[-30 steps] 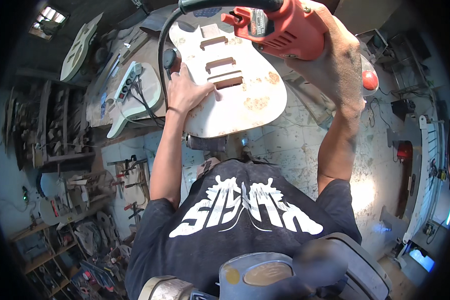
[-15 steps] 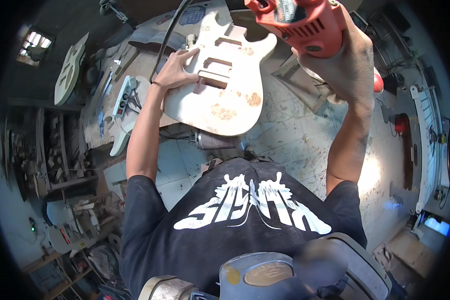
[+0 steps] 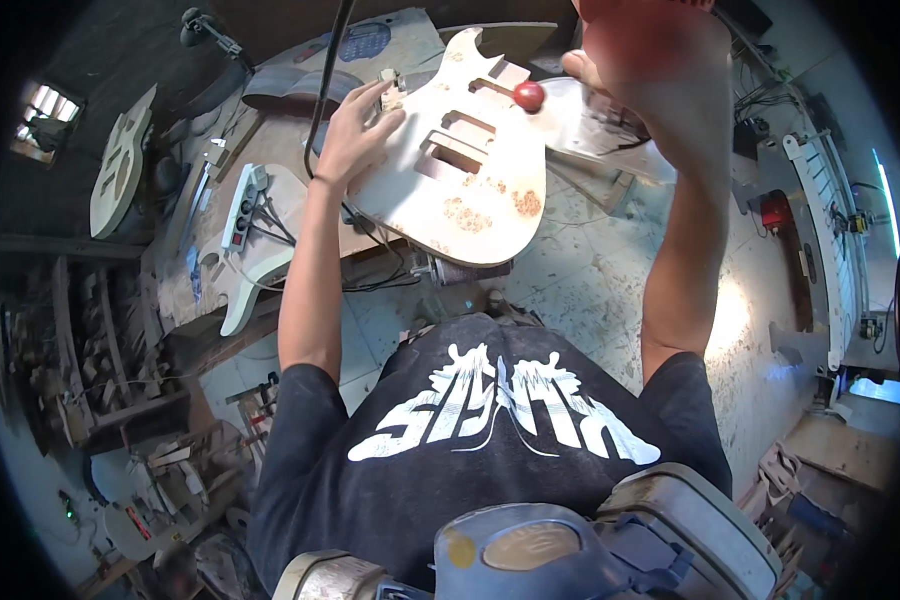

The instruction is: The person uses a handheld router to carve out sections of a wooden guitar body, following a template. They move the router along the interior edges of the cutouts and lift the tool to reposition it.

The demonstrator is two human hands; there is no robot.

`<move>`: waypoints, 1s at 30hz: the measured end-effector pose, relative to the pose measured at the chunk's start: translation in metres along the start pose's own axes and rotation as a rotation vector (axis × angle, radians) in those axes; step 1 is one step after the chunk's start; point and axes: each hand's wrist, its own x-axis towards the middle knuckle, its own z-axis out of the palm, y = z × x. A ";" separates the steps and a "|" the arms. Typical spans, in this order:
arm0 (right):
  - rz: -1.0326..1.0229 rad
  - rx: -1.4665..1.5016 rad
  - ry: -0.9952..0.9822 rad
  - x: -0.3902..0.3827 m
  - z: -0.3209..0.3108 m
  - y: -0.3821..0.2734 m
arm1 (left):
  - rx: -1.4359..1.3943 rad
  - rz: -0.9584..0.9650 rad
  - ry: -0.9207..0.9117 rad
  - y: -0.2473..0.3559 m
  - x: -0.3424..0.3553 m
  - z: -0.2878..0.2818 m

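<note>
A pale solid electric guitar body [image 3: 490, 185] with routed pockets and brown burl patches lies at the workbench's near edge. My left hand [image 3: 360, 130] rests at its left edge, fingers spread and the thumb lying toward the pockets. My right hand [image 3: 680, 110] is raised at the upper right, closed round a red power tool [image 3: 642, 42] that looks like a router. Blur and the frame's top edge hide much of the tool. A round red knob [image 3: 529, 96] shows beside a pale, clear-looking plate [image 3: 615, 135], apparently parts of the tool.
A black cable [image 3: 328, 90] hangs beside my left hand. A white power strip [image 3: 241, 208] with cords lies on the workbench [image 3: 185, 285] at left. A second guitar body [image 3: 123, 165] stands further left. A cylindrical sanding drum [image 3: 465, 272] sits below the guitar body.
The red tool has risen and tilted, and its knob now shows left of my right hand, over the guitar body's edge. The guitar body sits slightly further right in view. My left hand's fingers have spread.
</note>
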 end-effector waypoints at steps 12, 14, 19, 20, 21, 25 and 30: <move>0.115 0.351 -0.181 -0.021 0.092 0.067 | -0.565 0.029 0.125 -0.007 -0.078 0.010; 0.106 0.352 -0.193 -0.025 0.104 0.077 | -0.646 0.100 0.137 -0.008 -0.081 0.015; 0.143 0.565 -0.270 -0.035 0.113 0.094 | -0.402 -0.072 0.185 0.013 -0.085 0.024; 0.143 0.581 -0.263 -0.036 0.116 0.096 | -0.383 -0.085 0.205 0.014 -0.086 0.027; 0.141 0.588 -0.269 -0.037 0.117 0.098 | -0.364 -0.098 0.225 0.013 -0.087 0.028; 0.145 0.515 -0.277 -0.038 0.121 0.110 | -0.060 -0.046 0.283 0.008 -0.084 0.035; 0.136 0.501 -0.271 -0.036 0.123 0.115 | 0.050 -0.040 0.288 0.017 -0.081 0.037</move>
